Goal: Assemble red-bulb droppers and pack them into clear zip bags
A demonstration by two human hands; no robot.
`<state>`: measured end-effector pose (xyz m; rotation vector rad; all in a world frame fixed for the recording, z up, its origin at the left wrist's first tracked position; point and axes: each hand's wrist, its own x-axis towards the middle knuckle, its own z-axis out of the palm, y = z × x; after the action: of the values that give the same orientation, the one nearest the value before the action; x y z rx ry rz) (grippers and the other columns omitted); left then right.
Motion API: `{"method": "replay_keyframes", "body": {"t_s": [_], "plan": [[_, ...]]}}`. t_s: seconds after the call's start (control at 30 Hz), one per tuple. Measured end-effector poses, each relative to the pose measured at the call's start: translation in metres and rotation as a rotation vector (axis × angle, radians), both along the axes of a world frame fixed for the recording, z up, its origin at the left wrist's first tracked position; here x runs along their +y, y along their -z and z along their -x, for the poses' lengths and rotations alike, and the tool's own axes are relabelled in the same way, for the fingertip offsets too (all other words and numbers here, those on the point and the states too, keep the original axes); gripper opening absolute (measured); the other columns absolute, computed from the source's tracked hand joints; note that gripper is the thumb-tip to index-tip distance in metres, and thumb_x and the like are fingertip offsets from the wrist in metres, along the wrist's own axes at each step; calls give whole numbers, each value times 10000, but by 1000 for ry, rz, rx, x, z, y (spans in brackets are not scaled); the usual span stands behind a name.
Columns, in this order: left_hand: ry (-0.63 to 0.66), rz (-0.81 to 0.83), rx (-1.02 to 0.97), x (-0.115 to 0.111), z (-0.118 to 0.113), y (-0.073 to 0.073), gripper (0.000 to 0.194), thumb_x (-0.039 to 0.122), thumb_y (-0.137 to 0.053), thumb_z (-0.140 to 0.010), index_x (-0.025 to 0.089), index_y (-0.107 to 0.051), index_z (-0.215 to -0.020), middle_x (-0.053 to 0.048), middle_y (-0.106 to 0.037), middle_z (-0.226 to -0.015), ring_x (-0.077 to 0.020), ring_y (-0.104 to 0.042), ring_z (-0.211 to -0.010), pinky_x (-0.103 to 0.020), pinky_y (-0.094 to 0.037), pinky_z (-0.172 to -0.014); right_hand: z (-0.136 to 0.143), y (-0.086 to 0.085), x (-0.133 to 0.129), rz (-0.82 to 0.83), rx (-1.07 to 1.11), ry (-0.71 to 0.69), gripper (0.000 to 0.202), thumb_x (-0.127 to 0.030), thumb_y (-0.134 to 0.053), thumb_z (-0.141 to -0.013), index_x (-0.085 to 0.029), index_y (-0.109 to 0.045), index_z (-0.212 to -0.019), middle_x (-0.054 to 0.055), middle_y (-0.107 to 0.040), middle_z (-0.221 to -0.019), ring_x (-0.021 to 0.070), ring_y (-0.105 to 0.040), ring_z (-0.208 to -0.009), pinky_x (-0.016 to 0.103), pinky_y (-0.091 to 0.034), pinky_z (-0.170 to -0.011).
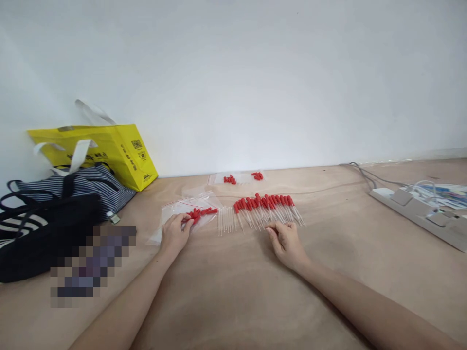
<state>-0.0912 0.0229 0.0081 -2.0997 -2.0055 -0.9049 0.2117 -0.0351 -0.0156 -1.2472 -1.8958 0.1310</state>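
My left hand (175, 232) reaches over a clear zip bag (170, 210) on the left, thumb and forefinger closed on a red rubber bulb. More loose red rubber bulbs (206, 211) lie beside those fingertips, on the bag. To the right is a row of bare thin clear tubes (226, 220). Beyond them, several droppers (270, 206) with red bulbs lie side by side, bulbs toward the wall. My right hand (286, 240) is closed in a pinch just below the dropper tips. Whatever its fingers hold, if anything, is hidden.
Another clear bag (242, 178) with red bulbs lies near the wall. A yellow bag (127, 155), a striped bag (113, 187) and a black bag (73, 218) stand left. At right is a power strip (419, 214) with cables. A blurred patch covers something front left.
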Motion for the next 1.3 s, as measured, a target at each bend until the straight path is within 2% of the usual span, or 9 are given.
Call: {"method": "replay_keyframes", "body": {"t_s": [0.13,0.3,0.6,0.83,0.93,1.03,1.13,1.2,1.3], "plan": [[-16,-40,-28,-3,0,-1,162,305,-414,-760,181,-518,-742,-33,-598,-746,-166,-572,-698,-262,-442,-664,2,-3,-2,13,-29,-42,183,-223,-345,-853,-182,-517,-808,-3,-606,-690,111,-500,-569,290,-248,-699],[-15,-22,19,-1,-4,3,222,374,-488,-718,168,-546,-779,-55,-579,-765,-200,-557,-743,-300,-442,-708,4,-4,-3,-8,-67,-67,183,-217,-358,-848,-179,-531,-801,-2,-606,-681,108,-509,-588,283,-240,-705],[-62,23,102,1,3,2,198,268,-442,-741,171,-603,-806,-73,-556,-784,-218,-538,-786,-326,-417,-765,3,-5,-2,21,-96,-87,191,-218,-357,-850,-173,-536,-802,3,-611,-679,113,-512,-598,286,-240,-697],[-125,18,95,-2,14,-7,143,175,-435,-693,172,-569,-745,-70,-545,-738,-230,-547,-747,-345,-440,-712,3,-4,-2,6,-93,-83,162,-206,-378,-839,-180,-537,-820,-1,-620,-692,110,-523,-599,282,-245,-701],[-137,-43,70,-8,11,-12,178,185,-416,-715,165,-551,-830,-83,-535,-835,-221,-556,-796,-349,-449,-749,3,-3,-2,-2,-86,-75,151,-202,-387,-834,-182,-537,-837,-8,-615,-684,107,-524,-594,279,-247,-701],[-26,-139,-118,-18,-5,-12,252,268,-461,-718,156,-501,-941,-84,-525,-929,-196,-572,-788,-329,-483,-718,4,-4,-2,-3,-87,-68,166,-205,-381,-835,-181,-544,-859,-5,-606,-682,106,-522,-590,278,-251,-696],[248,-66,-322,-34,-32,-7,212,334,-505,-714,168,-518,-847,-51,-552,-859,-158,-582,-715,-294,-508,-659,6,-7,-4,-6,-98,-82,185,-193,-371,-835,-185,-548,-886,2,-598,-698,108,-519,-603,276,-255,-692],[425,21,-283,-45,-52,-3,146,313,-494,-738,179,-550,-754,-47,-576,-849,-160,-577,-756,-294,-498,-683,9,-9,-6,-14,-113,-101,193,-180,-368,-834,-187,-549,-900,6,-596,-712,111,-517,-624,277,-255,-697],[497,99,-226,-58,-74,1,125,282,-473,-773,189,-556,-778,-23,-606,-792,-156,-574,-735,-297,-477,-676,14,-12,-11,-26,-165,-151,195,-160,-374,-828,-189,-551,-903,10,-601,-733,115,-514,-657,283,-250,-710]]}}
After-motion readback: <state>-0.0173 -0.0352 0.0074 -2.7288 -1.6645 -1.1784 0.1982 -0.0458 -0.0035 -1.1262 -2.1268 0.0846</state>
